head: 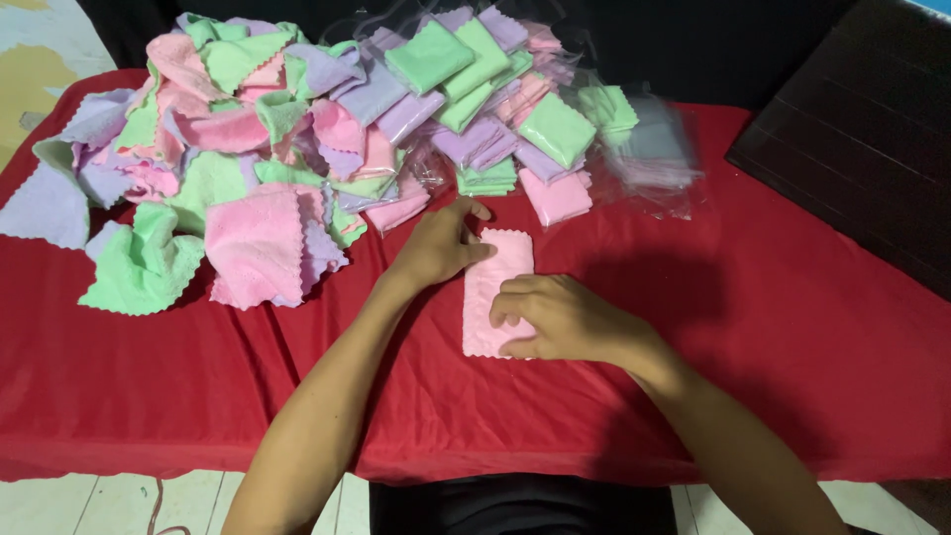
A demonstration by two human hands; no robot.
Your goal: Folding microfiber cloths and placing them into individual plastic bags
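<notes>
Cloth [492, 282], pink, folded into a narrow scallop-edged rectangle, lies on the red table [773, 327]; left hand [441, 243] and right hand [555, 319] press it flat, grasping nothing.

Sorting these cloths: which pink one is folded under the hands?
The pink cloth lying alone on the red tablecloth, pressed flat by both hands; other pink cloths sit in the piles.

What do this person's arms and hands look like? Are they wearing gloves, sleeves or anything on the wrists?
Both arms are bare from the bottom edge of the picture to the fingertips: no sleeves show. The left hand and the right hand wear no gloves, and no ring, watch or bracelet can be seen on fingers or wrists. The nails look short and unpainted. Dark clothing shows at the bottom edge between the arms.
</notes>
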